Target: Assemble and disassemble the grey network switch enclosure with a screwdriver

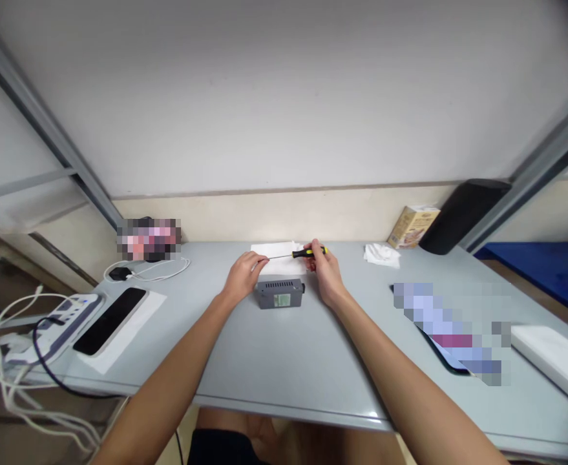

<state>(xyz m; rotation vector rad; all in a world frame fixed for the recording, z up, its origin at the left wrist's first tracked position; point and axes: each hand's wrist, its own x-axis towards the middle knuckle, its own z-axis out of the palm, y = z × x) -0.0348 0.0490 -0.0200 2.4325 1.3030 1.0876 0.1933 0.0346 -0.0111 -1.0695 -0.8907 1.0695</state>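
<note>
My right hand [325, 268] is closed around the black and yellow handle of a screwdriver [304, 253], which lies level and points left. At the tip of its thin metal shaft, my left hand [245, 273] pinches with thumb and fingertips. Whether a small part is also held there is too small to tell. Just below, between both hands, a grey metal box [280, 294] with a row of vent slots and a green-white label stands on the table. A white paper sheet [278, 248] lies behind the box, beneath the screwdriver.
On the left are a phone [112, 321] on paper, a power strip [53, 329] with cables and a black charger [119, 274]. To the right sit crumpled tissue [382, 255], a small carton [413, 226], a black cylinder [465, 215] and a white box [555, 358].
</note>
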